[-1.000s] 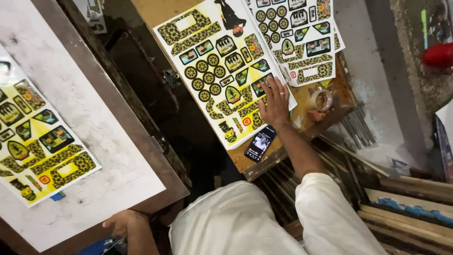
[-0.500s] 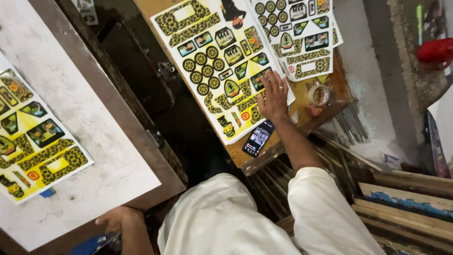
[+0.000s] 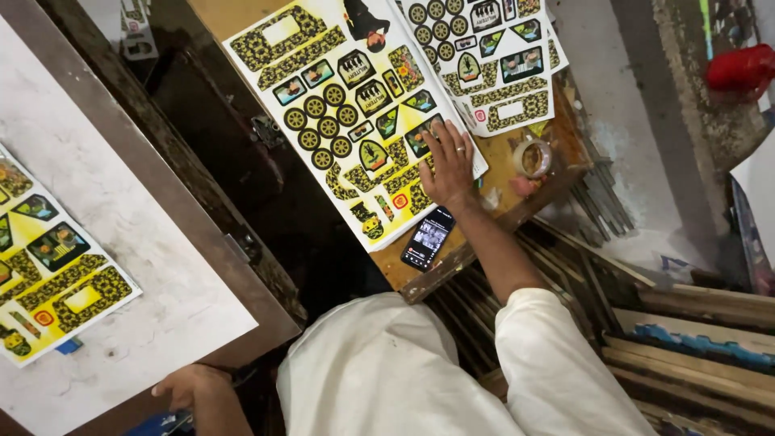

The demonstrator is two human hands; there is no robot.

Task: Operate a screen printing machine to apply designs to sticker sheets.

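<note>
Since 0.5 s ago: right hand [image 3: 449, 164] unchanged, flat, fingers apart, on printed sticker sheet [image 3: 355, 105], upper centre. Left hand [image 3: 190, 386] lower left, grips board edge [image 3: 242, 343]. Smartphone [image 3: 428, 238] beside wrist. Sheet unlifted.

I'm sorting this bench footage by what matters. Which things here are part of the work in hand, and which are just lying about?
In use:
- right hand, flat on the printed sticker sheet
- left hand, at the edge of the white board
- second sheet on that board

Lying about:
- phone, screen lit
- tape roll
- another sheet
- red object
- wooden frames
</note>
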